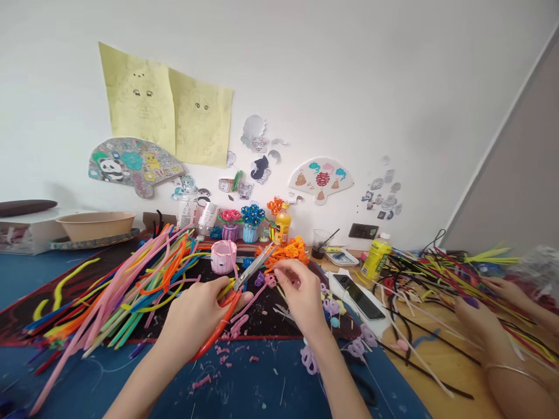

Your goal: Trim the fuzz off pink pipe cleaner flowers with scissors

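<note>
My left hand (196, 311) has its fingers closed around the scissors (253, 269). My right hand (302, 294) has fingers curled nearly together at a pink loop (271, 281); I cannot tell whether they grip it. Beyond the blades stand a pink cup (222, 259) and orange stems (297, 251); a coloured pile (117, 285) crowds the left, a phone (358, 297) lies right.

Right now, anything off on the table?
Yes, mild mess: pink clippings lie scattered across the dark mat and the blue tabletop in front of it, loose rather than gathered. At the back, a white-labelled bottle leans, unlike the upright orange drink bottle. I see no spilled liquid.
</note>
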Demonstrator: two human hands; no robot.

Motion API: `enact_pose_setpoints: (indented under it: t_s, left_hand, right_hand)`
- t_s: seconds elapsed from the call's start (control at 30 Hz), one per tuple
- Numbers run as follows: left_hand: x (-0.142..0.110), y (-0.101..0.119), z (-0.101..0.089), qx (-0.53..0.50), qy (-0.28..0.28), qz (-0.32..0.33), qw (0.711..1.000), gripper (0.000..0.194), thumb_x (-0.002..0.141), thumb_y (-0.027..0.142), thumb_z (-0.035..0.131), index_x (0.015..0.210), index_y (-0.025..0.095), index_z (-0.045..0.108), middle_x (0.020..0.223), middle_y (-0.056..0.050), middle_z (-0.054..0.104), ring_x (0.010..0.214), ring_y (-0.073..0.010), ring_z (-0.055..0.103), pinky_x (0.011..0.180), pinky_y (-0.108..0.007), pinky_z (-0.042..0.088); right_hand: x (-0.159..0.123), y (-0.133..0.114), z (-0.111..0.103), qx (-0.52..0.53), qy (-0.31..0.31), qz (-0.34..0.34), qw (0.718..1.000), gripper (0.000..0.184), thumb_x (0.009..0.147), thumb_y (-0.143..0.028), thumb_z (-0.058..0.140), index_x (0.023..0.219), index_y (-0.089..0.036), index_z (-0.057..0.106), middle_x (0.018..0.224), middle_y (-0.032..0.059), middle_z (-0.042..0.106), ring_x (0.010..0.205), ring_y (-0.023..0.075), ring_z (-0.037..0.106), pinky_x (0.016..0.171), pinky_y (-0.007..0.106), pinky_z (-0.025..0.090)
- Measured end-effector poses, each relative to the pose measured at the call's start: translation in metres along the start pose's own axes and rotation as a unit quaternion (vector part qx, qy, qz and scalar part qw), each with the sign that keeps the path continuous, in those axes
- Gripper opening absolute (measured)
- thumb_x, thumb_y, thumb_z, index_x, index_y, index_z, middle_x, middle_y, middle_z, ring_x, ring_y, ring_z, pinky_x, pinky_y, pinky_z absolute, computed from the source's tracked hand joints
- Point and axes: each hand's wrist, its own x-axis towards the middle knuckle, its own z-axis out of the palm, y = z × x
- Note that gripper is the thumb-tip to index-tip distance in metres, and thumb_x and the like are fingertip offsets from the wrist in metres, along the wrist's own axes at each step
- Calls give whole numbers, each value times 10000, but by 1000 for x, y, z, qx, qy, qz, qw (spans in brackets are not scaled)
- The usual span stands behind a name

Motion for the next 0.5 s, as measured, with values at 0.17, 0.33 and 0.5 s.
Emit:
enact_pose_setpoints:
  t_s: [0.17, 0.33, 0.5]
  left_hand:
    - [0, -1, 1, 1, -4, 1, 1000, 436, 855, 599, 330, 691, 251, 534, 687, -43, 678, 717, -258, 646, 515, -250, 274]
    - [2, -2, 1, -1, -6, 0, 1000, 437, 850, 602, 326, 692, 254, 538, 682, -46, 677, 723, -276, 648, 517, -261, 293]
    - [0, -2, 1, -1, -9, 4, 1000, 434, 851, 599, 328, 691, 256, 540, 689, -43, 677, 726, -269, 649, 523, -259, 303]
  right_hand:
    - [0, 0, -1, -15, 8, -13, 1000, 132, 852, -244, 564, 813, -194, 679, 828, 55, 699, 750, 199, 631, 648, 292, 460]
    - [0, 0, -1, -23, 5, -18, 1000, 125, 852, -229, 562, 815, -192, 675, 826, 53, 692, 747, 195, 624, 637, 285, 451]
    - [0, -1, -2, -25, 7, -22, 999, 129, 852, -230, 558, 813, -194, 675, 823, 49, 690, 734, 192, 618, 619, 280, 445]
